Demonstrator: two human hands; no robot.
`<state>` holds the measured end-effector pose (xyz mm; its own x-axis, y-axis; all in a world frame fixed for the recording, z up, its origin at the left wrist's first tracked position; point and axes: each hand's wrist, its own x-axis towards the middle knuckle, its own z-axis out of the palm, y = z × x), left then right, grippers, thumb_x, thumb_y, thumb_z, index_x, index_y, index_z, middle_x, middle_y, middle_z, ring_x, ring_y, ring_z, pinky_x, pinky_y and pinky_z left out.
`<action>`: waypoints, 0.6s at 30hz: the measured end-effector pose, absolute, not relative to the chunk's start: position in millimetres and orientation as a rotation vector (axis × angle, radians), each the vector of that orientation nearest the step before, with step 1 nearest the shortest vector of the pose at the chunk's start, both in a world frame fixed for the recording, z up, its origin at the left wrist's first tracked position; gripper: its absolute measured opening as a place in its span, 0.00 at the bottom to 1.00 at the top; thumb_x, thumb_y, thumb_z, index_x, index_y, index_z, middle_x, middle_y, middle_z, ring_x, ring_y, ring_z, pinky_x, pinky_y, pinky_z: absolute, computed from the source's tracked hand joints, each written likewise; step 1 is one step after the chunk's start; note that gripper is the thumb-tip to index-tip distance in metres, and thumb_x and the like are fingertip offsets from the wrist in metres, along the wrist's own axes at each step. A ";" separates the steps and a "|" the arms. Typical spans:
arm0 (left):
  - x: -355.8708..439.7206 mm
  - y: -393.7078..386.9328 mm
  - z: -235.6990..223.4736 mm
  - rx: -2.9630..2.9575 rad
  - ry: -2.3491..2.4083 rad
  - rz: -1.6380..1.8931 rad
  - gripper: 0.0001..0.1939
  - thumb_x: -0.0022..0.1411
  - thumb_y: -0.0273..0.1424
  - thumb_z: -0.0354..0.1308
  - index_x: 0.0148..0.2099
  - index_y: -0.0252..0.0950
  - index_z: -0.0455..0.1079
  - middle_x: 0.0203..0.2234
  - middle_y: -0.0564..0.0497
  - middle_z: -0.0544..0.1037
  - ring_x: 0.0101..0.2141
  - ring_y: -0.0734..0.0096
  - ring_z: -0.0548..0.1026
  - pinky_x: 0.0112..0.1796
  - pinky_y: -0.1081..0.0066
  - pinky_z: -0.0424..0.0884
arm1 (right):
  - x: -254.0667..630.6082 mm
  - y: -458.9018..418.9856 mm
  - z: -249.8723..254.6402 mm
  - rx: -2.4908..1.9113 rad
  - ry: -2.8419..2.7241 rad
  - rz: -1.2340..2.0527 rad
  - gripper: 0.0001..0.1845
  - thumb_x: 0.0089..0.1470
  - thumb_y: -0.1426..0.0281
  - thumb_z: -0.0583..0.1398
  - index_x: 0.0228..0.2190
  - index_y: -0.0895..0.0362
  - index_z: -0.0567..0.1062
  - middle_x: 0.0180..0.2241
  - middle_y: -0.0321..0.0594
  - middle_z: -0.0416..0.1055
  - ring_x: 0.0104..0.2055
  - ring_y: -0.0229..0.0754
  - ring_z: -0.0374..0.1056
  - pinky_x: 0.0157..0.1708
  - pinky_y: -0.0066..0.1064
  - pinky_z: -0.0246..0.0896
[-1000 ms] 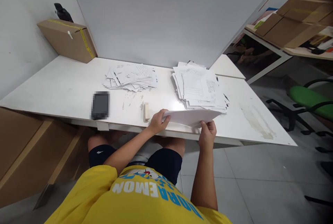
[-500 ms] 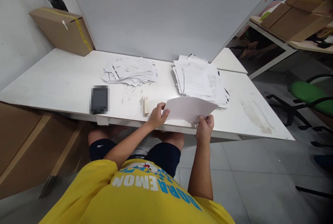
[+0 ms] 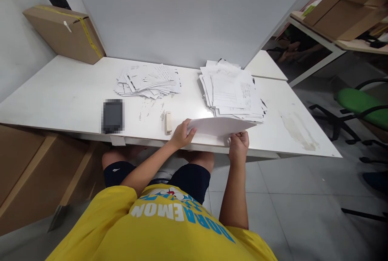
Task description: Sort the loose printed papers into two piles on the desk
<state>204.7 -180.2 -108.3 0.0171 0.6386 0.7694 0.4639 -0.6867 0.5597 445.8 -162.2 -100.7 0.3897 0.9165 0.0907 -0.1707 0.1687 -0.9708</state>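
Both my hands hold white paper (image 3: 216,126) by its sides, tilted above the front edge of the desk; whether it is one sheet or a few I cannot tell. My left hand (image 3: 182,134) pinches the left end, thumb on the near side. At the right end, my right hand (image 3: 239,145) is closed on the lower edge. Just left of my left hand lies a small cream stapler (image 3: 169,122). Behind the held paper is a large, uneven pile of papers (image 3: 228,89). A lower pile of papers (image 3: 148,79) spreads out further left.
A dark, pixelated object (image 3: 113,116) lies on the white desk (image 3: 72,95) near its front edge. At the back left stands a cardboard box (image 3: 65,34) against the grey partition (image 3: 188,18). A green chair (image 3: 360,103) and another table with boxes (image 3: 345,14) are at right.
The held paper has tipped flatter, so less of its face shows. My right hand has turned slightly at the paper's edge. The view has shifted a little.
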 end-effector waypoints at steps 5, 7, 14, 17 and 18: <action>205.1 -181.9 -105.5 2.173 1.037 1.792 0.13 0.75 0.38 0.42 0.55 0.38 0.56 0.38 0.45 0.74 0.33 0.66 0.74 0.32 0.68 0.69 | 449.5 -156.8 -88.4 -1.052 -0.861 0.840 0.16 0.38 0.67 0.64 0.31 0.54 0.66 0.25 0.27 0.56 0.30 0.33 0.55 0.37 0.28 0.55; 204.6 -183.0 -105.8 2.157 1.075 1.793 0.14 0.75 0.40 0.43 0.55 0.38 0.56 0.37 0.45 0.74 0.32 0.66 0.74 0.32 0.67 0.69 | 451.4 -157.1 -85.7 -1.035 -0.872 0.823 0.16 0.38 0.68 0.64 0.32 0.54 0.66 0.26 0.27 0.56 0.30 0.33 0.55 0.38 0.28 0.54; 207.0 -181.4 -102.8 2.058 1.132 1.791 0.13 0.74 0.41 0.44 0.52 0.38 0.59 0.38 0.45 0.75 0.35 0.66 0.76 0.35 0.66 0.72 | 448.3 -167.7 -101.1 -1.123 -0.915 0.933 0.19 0.40 0.61 0.66 0.34 0.53 0.68 0.27 0.29 0.60 0.31 0.35 0.59 0.35 0.29 0.56; 208.3 -187.3 -95.3 1.984 1.151 1.839 0.14 0.74 0.41 0.46 0.53 0.38 0.60 0.38 0.45 0.76 0.35 0.67 0.77 0.35 0.67 0.73 | 450.5 -173.8 -101.8 -1.176 -0.940 0.963 0.19 0.41 0.58 0.68 0.32 0.53 0.69 0.26 0.30 0.63 0.30 0.35 0.60 0.34 0.28 0.57; 207.6 -193.4 -91.8 1.951 1.158 1.844 0.15 0.73 0.41 0.47 0.54 0.38 0.60 0.37 0.46 0.76 0.35 0.68 0.77 0.35 0.68 0.73 | 453.3 -176.8 -99.3 -1.176 -0.953 0.971 0.19 0.41 0.58 0.68 0.31 0.53 0.70 0.26 0.30 0.64 0.30 0.36 0.61 0.34 0.28 0.57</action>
